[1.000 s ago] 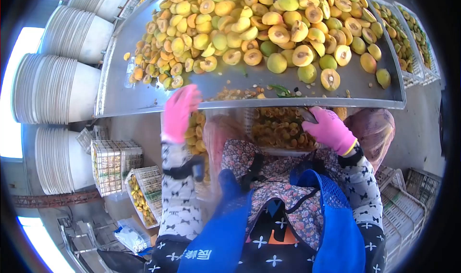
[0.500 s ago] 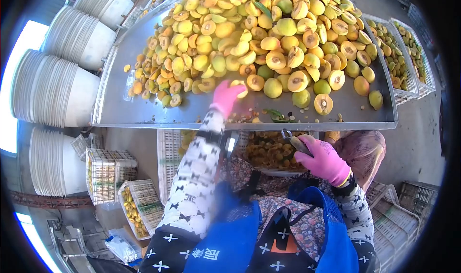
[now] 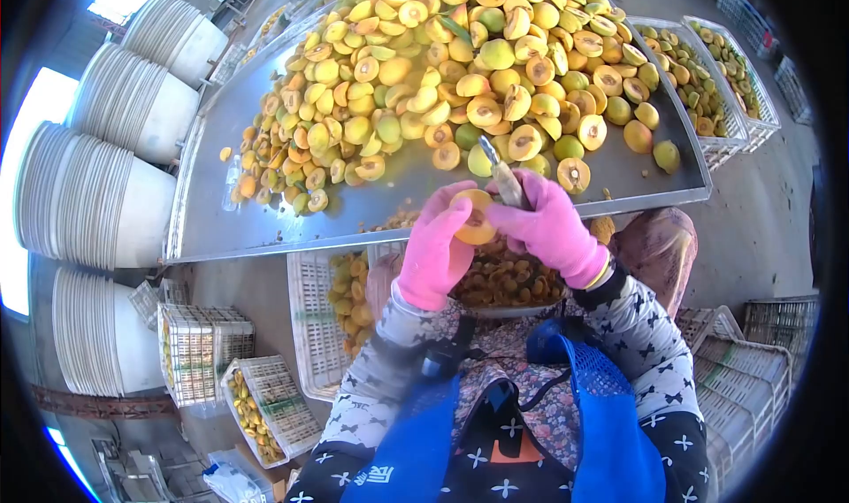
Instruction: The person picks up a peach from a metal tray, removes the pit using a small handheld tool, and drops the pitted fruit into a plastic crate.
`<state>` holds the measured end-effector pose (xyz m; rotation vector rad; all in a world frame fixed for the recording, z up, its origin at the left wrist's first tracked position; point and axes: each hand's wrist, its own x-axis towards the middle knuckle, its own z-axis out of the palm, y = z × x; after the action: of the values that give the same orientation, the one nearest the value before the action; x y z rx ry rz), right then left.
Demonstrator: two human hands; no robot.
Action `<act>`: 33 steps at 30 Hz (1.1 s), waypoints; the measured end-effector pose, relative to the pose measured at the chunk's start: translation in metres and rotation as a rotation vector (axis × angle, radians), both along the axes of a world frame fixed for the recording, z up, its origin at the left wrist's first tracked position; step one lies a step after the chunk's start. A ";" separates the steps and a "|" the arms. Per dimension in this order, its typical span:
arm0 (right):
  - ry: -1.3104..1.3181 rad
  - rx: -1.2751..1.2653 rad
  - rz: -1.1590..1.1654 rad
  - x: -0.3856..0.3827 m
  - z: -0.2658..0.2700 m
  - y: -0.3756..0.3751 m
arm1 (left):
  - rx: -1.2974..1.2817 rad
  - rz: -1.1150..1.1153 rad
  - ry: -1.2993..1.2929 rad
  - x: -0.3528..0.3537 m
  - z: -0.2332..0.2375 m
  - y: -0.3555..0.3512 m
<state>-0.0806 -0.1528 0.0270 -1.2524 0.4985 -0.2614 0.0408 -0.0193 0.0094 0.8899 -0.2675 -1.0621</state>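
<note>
My left hand (image 3: 433, 251), in a pink glove, grips a halved yellow peach (image 3: 476, 218) with its cut face up, over the near edge of the metal table. Close against it, my right hand (image 3: 559, 233), also gloved in pink, is closed round the handle of a small metal-tipped hand tool (image 3: 506, 180). The tool's tip points up and away from the peach half. My right fingertips reach the fruit's right side and partly cover it. A large pile of peach halves (image 3: 389, 122) lies on the metal table (image 3: 309, 224) beyond both hands.
Below my hands sits a container of brown-orange pieces (image 3: 508, 282), with a white crate (image 3: 314, 335) of peach halves to its left. Filled crates (image 3: 738, 136) stand at the table's right. Stacked white tubs (image 3: 97, 193) line the left, and more crates (image 3: 738, 388) stand at lower right.
My left hand has come back from the pile's edge with the peach half. My right hand has risen leftward with the tool, and both hands now meet. The view has shifted slightly.
</note>
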 end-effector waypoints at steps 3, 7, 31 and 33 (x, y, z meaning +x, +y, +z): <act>-0.129 -0.405 -0.222 0.008 -0.012 -0.004 | -0.126 -0.061 0.034 -0.003 -0.005 0.003; -0.223 -0.864 -0.223 -0.015 -0.008 0.022 | -0.215 0.278 -0.108 -0.005 -0.003 0.001; 0.002 -1.050 0.198 -0.033 -0.049 0.041 | 0.059 0.223 -0.164 -0.029 0.009 0.007; -0.096 -0.927 0.158 -0.031 -0.052 0.051 | 0.024 0.262 -0.163 -0.030 0.010 0.005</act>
<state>-0.1112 -0.1022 -0.0251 -2.1559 0.1764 -0.4403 0.0107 -0.0145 0.0190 1.0057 -0.2663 -0.7531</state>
